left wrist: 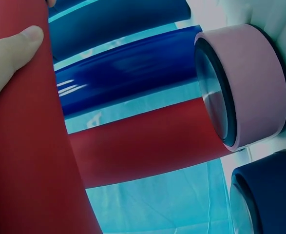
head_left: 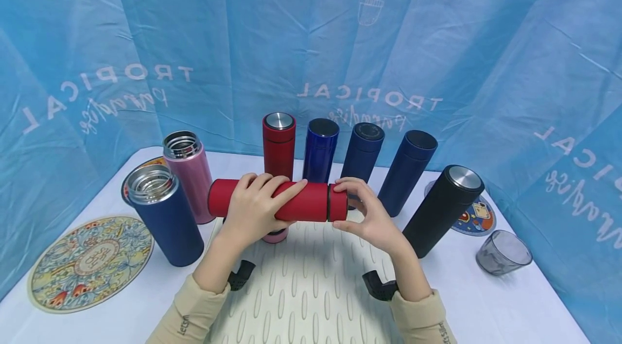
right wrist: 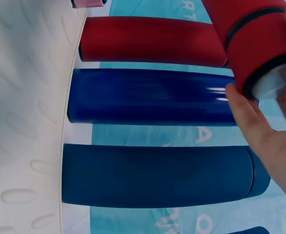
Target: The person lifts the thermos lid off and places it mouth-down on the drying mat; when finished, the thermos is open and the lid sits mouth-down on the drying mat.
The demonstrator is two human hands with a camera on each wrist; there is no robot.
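A red thermos (head_left: pixel 311 204) lies level in the air above the cream textured mat, its silver-topped lid (head_left: pixel 338 203) pointing right. The left hand (head_left: pixel 255 209) grips its body from above, fingers wrapped over it; the left wrist view shows the thumb (left wrist: pixel 23 44) pressed along the red side. With fingers on top and thumb below, the right hand (head_left: pixel 366 214) holds the lid end. A dark ring separates lid and body. Below the thermos, partly hidden by it, stands a pink lid (left wrist: pixel 255 83) with a navy lid (left wrist: pixel 274 183) beside it.
Behind stand another red thermos (head_left: pixel 279 144), a shiny blue one (head_left: pixel 319 149) and two navy ones (head_left: pixel 362 152). A black thermos (head_left: pixel 439 214) and glass cup (head_left: pixel 502 253) are right. Left are lidless navy (head_left: pixel 170 225) and pink (head_left: pixel 191 182) bottles and a patterned round mat (head_left: pixel 92 263).
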